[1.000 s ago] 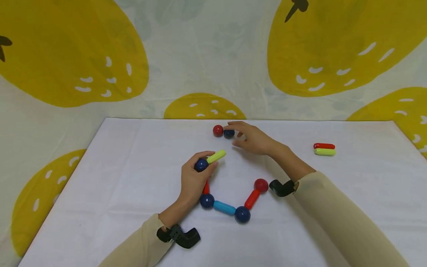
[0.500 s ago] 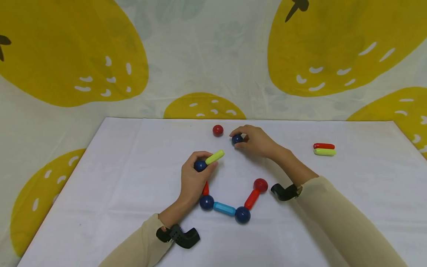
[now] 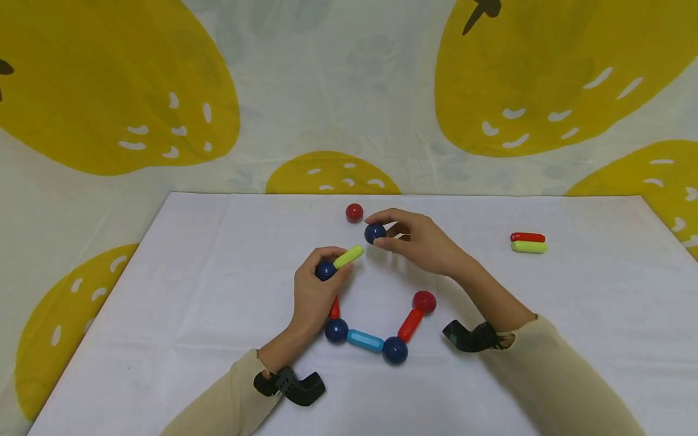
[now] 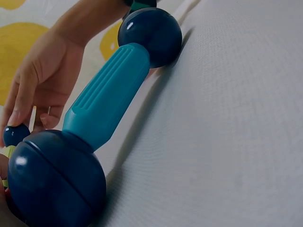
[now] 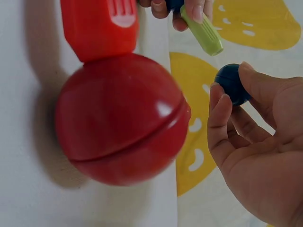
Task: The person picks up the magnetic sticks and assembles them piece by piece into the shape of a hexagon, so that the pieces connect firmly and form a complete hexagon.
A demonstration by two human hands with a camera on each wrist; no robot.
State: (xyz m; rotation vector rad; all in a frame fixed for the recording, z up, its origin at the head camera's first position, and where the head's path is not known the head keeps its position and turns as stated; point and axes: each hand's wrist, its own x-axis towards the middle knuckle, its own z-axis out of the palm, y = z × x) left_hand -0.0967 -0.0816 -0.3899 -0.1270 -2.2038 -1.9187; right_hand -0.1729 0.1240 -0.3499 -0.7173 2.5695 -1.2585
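Note:
In the head view, my left hand (image 3: 313, 295) grips a dark blue ball (image 3: 325, 270) that has a yellow-green rod (image 3: 348, 257) sticking out of it. Below that hand runs a chain on the table: a red rod (image 3: 335, 309), a blue ball (image 3: 336, 330), a light blue rod (image 3: 365, 341), another blue ball (image 3: 395, 350), a second red rod (image 3: 410, 326) and a red ball (image 3: 424, 301). My right hand (image 3: 422, 242) pinches a loose dark blue ball (image 3: 375, 234) between thumb and fingers, just beyond the yellow-green rod's free end and apart from it.
A loose red ball (image 3: 354, 212) lies near the far edge of the white-covered table (image 3: 218, 290). To the right, a red rod (image 3: 528, 237) and a yellow-green rod (image 3: 529, 247) lie side by side. Behind hangs a patterned cloth (image 3: 338, 91).
My right hand has taken hold of the dark blue ball beside the loose red one and brought it nearer, towards the yellow-green rod. My left hand has stayed nearly still.

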